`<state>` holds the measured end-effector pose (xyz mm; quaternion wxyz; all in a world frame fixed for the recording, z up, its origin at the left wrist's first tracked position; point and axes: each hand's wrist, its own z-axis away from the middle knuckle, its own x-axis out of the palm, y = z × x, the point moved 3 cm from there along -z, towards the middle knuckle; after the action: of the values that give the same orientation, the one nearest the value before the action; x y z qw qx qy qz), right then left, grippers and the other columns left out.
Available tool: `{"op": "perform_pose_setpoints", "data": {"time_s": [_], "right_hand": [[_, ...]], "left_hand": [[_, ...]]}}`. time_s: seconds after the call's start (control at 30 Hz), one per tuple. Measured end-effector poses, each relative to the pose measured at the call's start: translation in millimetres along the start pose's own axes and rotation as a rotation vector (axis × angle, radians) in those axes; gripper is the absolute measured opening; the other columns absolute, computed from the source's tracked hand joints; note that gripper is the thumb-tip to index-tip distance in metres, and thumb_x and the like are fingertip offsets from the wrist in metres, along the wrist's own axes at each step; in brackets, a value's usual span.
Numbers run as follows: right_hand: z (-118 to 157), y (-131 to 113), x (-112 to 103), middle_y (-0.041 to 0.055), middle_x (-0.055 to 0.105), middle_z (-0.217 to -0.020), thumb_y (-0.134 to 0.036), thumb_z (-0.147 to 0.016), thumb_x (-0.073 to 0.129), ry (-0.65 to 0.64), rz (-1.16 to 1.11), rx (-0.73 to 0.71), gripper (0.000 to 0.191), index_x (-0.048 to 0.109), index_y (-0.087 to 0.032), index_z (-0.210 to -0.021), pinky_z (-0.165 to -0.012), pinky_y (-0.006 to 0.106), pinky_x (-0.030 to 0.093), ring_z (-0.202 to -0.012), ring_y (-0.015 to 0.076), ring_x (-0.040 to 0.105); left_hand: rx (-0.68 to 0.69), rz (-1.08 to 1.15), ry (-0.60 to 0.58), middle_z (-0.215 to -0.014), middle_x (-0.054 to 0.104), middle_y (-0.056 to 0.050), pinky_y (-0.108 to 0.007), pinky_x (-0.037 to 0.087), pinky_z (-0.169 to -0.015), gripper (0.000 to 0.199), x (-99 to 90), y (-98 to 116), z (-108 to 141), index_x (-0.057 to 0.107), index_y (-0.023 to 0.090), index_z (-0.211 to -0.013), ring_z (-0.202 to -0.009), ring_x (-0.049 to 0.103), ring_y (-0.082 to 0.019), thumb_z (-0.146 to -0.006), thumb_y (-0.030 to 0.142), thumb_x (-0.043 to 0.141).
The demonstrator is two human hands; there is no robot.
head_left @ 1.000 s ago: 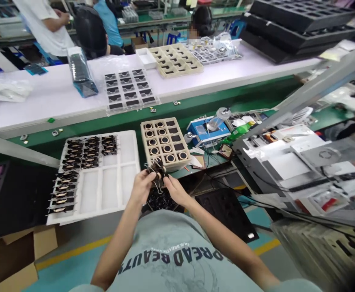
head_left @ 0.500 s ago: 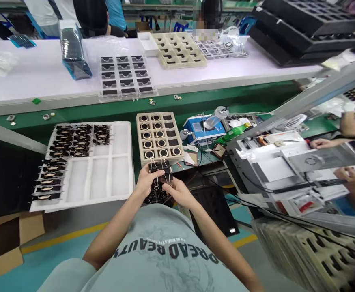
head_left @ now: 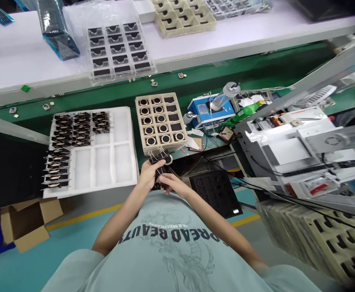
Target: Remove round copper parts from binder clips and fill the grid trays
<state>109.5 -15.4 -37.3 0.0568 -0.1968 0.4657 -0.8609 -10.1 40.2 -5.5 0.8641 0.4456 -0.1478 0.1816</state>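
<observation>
Near my body, my left hand (head_left: 148, 173) is closed on a black clipped part (head_left: 162, 157) with a light ring and wire-handled binder clips. Close below it, my right hand (head_left: 173, 184) has its fingers closed at the part's lower clips; what they pinch is too small to tell. Just beyond my hands, a beige tray (head_left: 162, 152) holds round dark pieces with pale rings and flat dark pieces in its compartments. To the left, a white foam tray (head_left: 131, 162) bears rows of black clipped parts (head_left: 81, 129) at its left and upper side.
A blue device (head_left: 206, 117) and a green bottle (head_left: 247, 112) stand right of the beige tray. Farther right is a grey machine (head_left: 283, 150) with cables. A clear tray (head_left: 118, 48) lies on the white shelf (head_left: 180, 56). An open cardboard box (head_left: 28, 223) is at lower left.
The view has tilted down and shifted. The part has turned in my left hand, its pale ring now showing at the right. My right hand has moved lower against the part.
</observation>
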Motion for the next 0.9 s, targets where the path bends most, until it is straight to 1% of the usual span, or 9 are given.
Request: {"op": "perform_pose_setpoints", "data": {"time_s": [0.13, 0.27, 0.33, 0.43, 0.57, 0.63, 0.7, 0.8, 0.9], "right_hand": [[-5, 3, 4, 0.0013, 0.060, -0.073, -0.070, -0.078, 0.067, -0.035, 0.178, 0.017, 0.055, 0.062, -0.015, -0.076, -0.040, 0.019, 0.044, -0.055, 0.0098, 0.056], [9, 22, -16, 0.0042, 0.065, -0.081, -0.070, -0.079, 0.066, -0.033, 0.188, 0.125, 0.055, 0.067, -0.015, -0.081, -0.041, 0.021, 0.046, -0.056, 0.0109, 0.059], [15, 39, -32, 0.0054, 0.067, -0.085, -0.063, -0.077, 0.073, 0.041, 0.166, 0.169, 0.049, 0.067, -0.015, -0.086, -0.042, 0.020, 0.047, -0.061, 0.0125, 0.062], [6, 68, -56, 0.0071, 0.069, -0.087, -0.051, -0.074, 0.080, 0.231, 0.124, 0.280, 0.044, 0.067, -0.016, -0.095, -0.045, 0.020, 0.049, -0.067, 0.0149, 0.064], [-27, 89, -76, 0.0122, 0.071, -0.110, -0.037, -0.070, 0.086, 0.443, 0.172, 0.350, 0.064, 0.060, -0.017, -0.125, -0.060, 0.027, 0.057, -0.087, 0.0208, 0.069], [-37, 87, -82, 0.0146, 0.068, -0.124, -0.036, -0.070, 0.086, 0.502, 0.216, 0.324, 0.068, 0.059, -0.016, -0.130, -0.075, 0.032, 0.059, -0.102, 0.0246, 0.068], [-38, 77, -83, 0.0155, 0.067, -0.127, -0.040, -0.076, 0.081, 0.486, 0.203, 0.286, 0.059, 0.062, -0.015, -0.126, -0.084, 0.035, 0.058, -0.108, 0.0256, 0.067], [-31, 45, -69, 0.0117, 0.067, -0.129, -0.051, -0.086, 0.069, 0.289, 0.023, 0.064, 0.052, 0.062, -0.021, -0.128, -0.087, 0.034, 0.057, -0.108, 0.0224, 0.068], [-25, 4, -48, 0.0063, 0.071, -0.122, -0.057, -0.082, 0.072, 0.155, -0.108, -0.208, 0.051, 0.066, -0.024, -0.122, -0.090, 0.033, 0.056, -0.107, 0.0207, 0.067]], "left_hand": [[-0.028, -0.028, 0.001, -0.075, 0.072, -0.004, -0.028, 0.047, -0.065, 0.039, -0.7, -9, 0, 0.073, 0.013, -0.078, -0.066, 0.061, -0.015, -0.048, 0.025, 0.094], [-0.003, 0.044, 0.029, -0.080, 0.073, -0.004, -0.028, 0.051, -0.071, 0.037, -6.8, -7, -6, 0.071, 0.014, -0.080, -0.071, 0.064, -0.014, -0.051, 0.021, 0.093], [0.050, 0.103, 0.074, -0.086, 0.074, -0.004, -0.031, 0.054, -0.079, 0.038, -15.6, 1, -11, 0.070, 0.016, -0.083, -0.079, 0.067, -0.016, -0.052, 0.020, 0.092], [0.163, 0.115, 0.172, -0.087, 0.074, -0.003, -0.035, 0.057, -0.084, 0.040, -36.5, 16, -17, 0.070, 0.017, -0.084, -0.082, 0.069, -0.017, -0.052, 0.020, 0.093], [0.208, 0.018, 0.246, -0.084, 0.072, -0.003, -0.035, 0.060, -0.080, 0.046, -62.6, 23, -16, 0.069, 0.015, -0.090, -0.074, 0.069, -0.016, -0.051, 0.022, 0.093], [0.204, -0.043, 0.278, -0.086, 0.071, -0.003, -0.035, 0.061, -0.077, 0.053, -70.2, 20, -12, 0.068, 0.015, -0.097, -0.073, 0.069, -0.015, -0.050, 0.021, 0.092], [0.211, -0.139, 0.289, -0.091, 0.070, -0.004, -0.034, 0.061, -0.075, 0.060, -72.2, 15, -8, 0.067, 0.015, -0.105, -0.076, 0.069, -0.016, -0.050, 0.020, 0.091], [0.173, -0.354, 0.182, -0.100, 0.070, -0.007, -0.035, 0.061, -0.074, 0.068, -61.6, 4, -6, 0.067, 0.014, -0.114, -0.083, 0.068, -0.019, -0.051, 0.019, 0.090], [0.105, -0.547, 0.010, -0.105, 0.070, -0.009, -0.039, 0.060, -0.079, 0.074, -41.8, -6, -8, 0.066, 0.014, -0.122, -0.090, 0.068, -0.024, -0.052, 0.016, 0.088]]}}
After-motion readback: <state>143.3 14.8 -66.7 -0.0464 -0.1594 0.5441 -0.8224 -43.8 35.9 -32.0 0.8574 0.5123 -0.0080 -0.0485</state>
